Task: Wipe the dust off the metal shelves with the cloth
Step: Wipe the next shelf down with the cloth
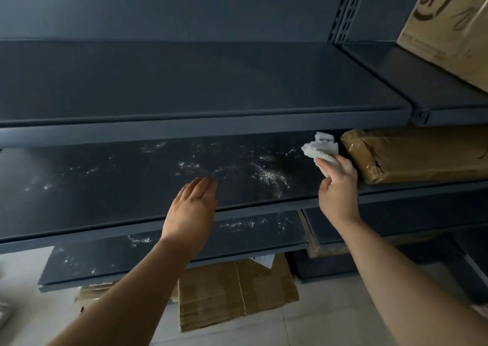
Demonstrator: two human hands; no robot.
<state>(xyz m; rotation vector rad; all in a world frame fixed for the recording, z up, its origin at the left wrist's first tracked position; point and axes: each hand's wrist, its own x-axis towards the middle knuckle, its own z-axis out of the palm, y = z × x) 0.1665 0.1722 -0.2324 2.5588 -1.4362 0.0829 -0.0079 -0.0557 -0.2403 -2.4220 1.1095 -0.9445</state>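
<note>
Right hand [336, 184], fingers and thumb clamped on crumpled white cloth [318, 147], at right end of dusty dark grey-blue metal middle shelf [105, 182], just beside brown tape-wrapped parcel [412, 155]. Left hand [194, 203] flat over near edge, fingers straight and together; contact unclear. White dust patches [269, 176] lie left of cloth.

Judgement: flatten cloth, sweep leftward in long overlapping passes, far edge to near lip. Open room runs left; parcel blocks right. Upper metal shelf [184, 81] overhangs, so keep knuckles low. Left hand should clear the path.
</note>
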